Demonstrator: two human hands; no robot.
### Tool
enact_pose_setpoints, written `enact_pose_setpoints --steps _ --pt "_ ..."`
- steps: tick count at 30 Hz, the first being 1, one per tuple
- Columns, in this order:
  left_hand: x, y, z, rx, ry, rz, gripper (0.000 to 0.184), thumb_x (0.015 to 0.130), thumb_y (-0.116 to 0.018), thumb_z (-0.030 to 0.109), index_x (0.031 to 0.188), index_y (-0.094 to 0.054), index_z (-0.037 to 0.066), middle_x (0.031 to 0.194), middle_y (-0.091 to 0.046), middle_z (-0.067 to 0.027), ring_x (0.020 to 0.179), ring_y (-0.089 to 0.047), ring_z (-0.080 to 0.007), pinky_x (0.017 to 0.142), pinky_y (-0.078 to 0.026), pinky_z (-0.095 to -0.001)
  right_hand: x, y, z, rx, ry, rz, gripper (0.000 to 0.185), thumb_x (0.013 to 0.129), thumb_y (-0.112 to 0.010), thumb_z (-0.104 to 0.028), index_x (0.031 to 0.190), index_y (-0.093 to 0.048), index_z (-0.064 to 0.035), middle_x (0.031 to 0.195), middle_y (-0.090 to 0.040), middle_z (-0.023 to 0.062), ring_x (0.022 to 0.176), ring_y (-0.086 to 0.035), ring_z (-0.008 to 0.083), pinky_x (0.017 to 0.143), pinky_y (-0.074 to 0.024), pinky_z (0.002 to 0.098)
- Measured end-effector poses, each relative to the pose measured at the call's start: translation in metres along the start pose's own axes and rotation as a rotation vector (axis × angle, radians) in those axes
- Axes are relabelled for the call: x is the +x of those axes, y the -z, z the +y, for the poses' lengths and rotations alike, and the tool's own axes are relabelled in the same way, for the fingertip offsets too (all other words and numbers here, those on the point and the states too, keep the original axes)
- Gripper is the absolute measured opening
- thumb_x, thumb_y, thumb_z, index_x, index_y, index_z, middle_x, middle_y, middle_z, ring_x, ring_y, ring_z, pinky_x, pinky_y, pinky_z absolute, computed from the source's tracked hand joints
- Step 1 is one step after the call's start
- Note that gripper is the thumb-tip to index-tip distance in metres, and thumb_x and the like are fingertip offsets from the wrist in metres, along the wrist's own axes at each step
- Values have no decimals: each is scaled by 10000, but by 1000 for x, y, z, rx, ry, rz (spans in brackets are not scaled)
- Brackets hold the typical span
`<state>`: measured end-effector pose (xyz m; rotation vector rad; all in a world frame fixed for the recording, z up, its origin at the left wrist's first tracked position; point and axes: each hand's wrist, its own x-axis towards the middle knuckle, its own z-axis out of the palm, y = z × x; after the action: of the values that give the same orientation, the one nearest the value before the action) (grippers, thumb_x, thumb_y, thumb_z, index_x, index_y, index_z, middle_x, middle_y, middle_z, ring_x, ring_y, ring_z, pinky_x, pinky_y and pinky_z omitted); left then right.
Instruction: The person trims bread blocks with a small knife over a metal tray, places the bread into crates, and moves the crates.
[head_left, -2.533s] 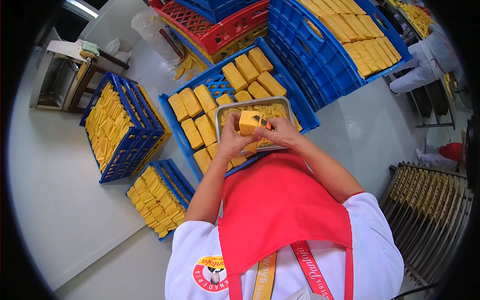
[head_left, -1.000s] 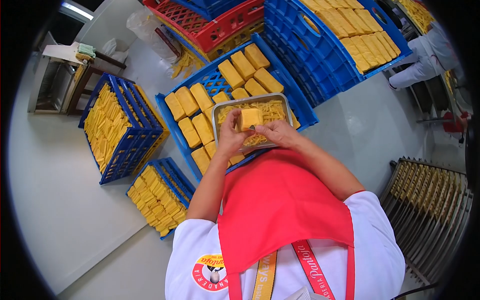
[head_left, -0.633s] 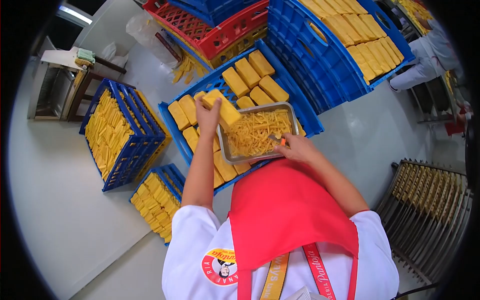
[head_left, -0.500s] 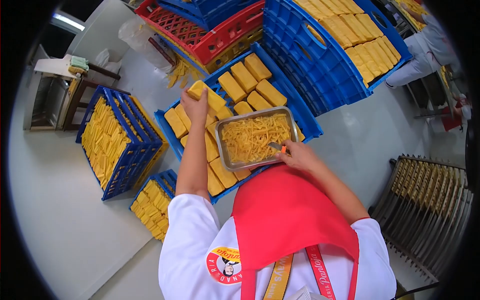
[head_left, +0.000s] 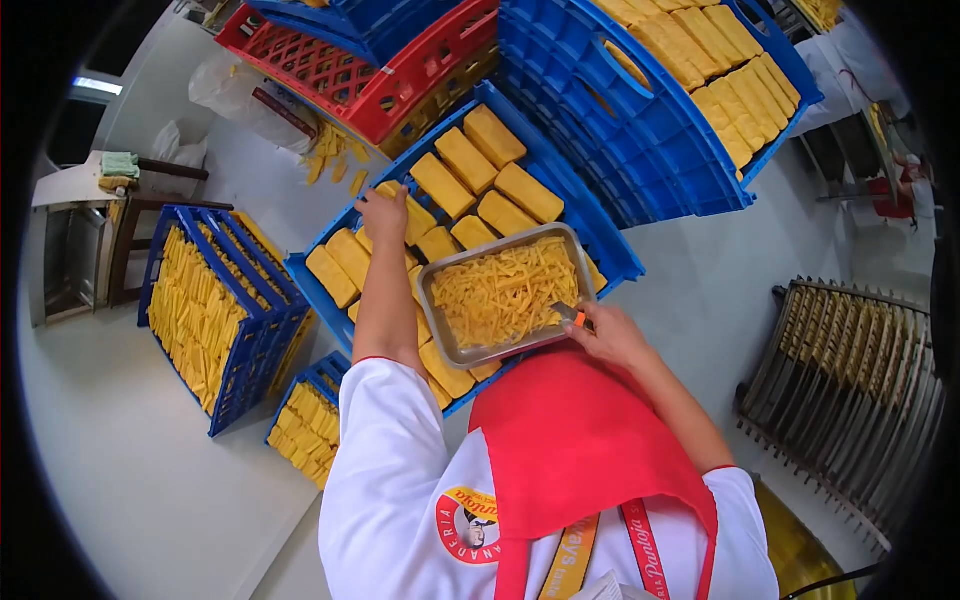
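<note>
Block [head_left: 417,217] is in the left hand [head_left: 384,214], fingers partly closed around it. Beneath the grip: crate [head_left: 624,262]. Right of the grip: tray [head_left: 434,312] of shavings [head_left: 505,288]; right hand [head_left: 612,335] closed on knife [head_left: 580,319], blade over shavings.

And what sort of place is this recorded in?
Most likely a bakery's work or packing room. Yellow blocks that look like loaves lie in a blue crate, a metal rack stands at the right, and the partly hidden shirt badge seems to read "Panaderia".
</note>
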<state>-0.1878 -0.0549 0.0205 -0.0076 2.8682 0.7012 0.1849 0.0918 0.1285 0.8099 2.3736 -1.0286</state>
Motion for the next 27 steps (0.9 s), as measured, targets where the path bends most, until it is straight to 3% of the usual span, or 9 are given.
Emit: enact_pose_setpoints --steps 2,4,6,12,16,18,20,22,27 --pt "-3 -7 2 422 -119 63 711 818 -703 491 1279 -483 -4 1331 -424 -217 1106 -525 -435 908 -478 -481 -1 1 5 28 3 23 441 867 -616 -388 1131 -622 -35 991 -672 223 936 -634 411 826 -496 479" --pt "-6 -8 15 485 -268 99 677 842 -674 489 1269 -510 -10 1313 -451 -234 1090 -538 -416 902 -482 -471 -2 3 8 41 -14 36 440 867 -616 -386 1139 -621 -39 997 -670 226 942 -633 411 832 -496 477" --pt "-12 -20 32 173 -421 -3 692 847 -665 485 1292 -494 -16 1280 -492 -236 1115 -528 -416 913 -477 -466 -4 5 10 50 -27 25 444 868 -616 -386 1142 -619 -37 1000 -670 228 947 -633 411 833 -496 477" --pt "-14 -57 44 1 -198 -212 1022 725 -771 485 1443 -185 55 1262 -517 -339 1122 -562 -450 914 -491 -443 -14 6 19 97 -51 15 464 869 -614 -401 1151 -615 -32 1009 -668 234 962 -628 414 841 -494 479" --pt "-13 -43 40 -116 -112 -179 798 729 -718 333 1338 -279 60 1134 -603 -311 1082 -587 -445 921 -474 -449 -24 5 24 120 -59 54 454 905 -568 -416 1154 -612 -39 1003 -667 237 961 -628 412 846 -494 474" --pt "-17 -31 35 -353 122 -156 779 726 -695 321 1346 -294 73 1126 -606 -305 1054 -595 -441 928 -462 -446 -20 -1 32 172 -66 73 439 924 -537 -418 1138 -614 -42 997 -664 242 959 -624 416 838 -491 480" --pt "-40 -9 29 -433 2 -76 689 761 -657 256 1340 -325 84 1072 -622 -254 946 -637 -370 847 -499 -412 -17 -2 33 221 -63 82 429 943 -507 -419 1122 -617 -44 992 -661 246 956 -621 420 831 -488 486" --pt "-81 21 28 -848 -101 -397 606 788 -603 153 1331 -347 77 1017 -621 -192 847 -646 -273 750 -523 -362 -10 2 28 232 27 143 419 968 -459 -410 1017 -630 -30 937 -651 262 921 -614 435 791 -481 496" --pt "-209 62 25 -939 -115 -629 605 775 -562 55 1342 -352 77 955 -624 -151 794 -638 -207 679 -525 -313 10 4 3 380 146 269 460 971 -442 -415 880 -615 1 853 -635 267 864 -606 456 747 -468 505"
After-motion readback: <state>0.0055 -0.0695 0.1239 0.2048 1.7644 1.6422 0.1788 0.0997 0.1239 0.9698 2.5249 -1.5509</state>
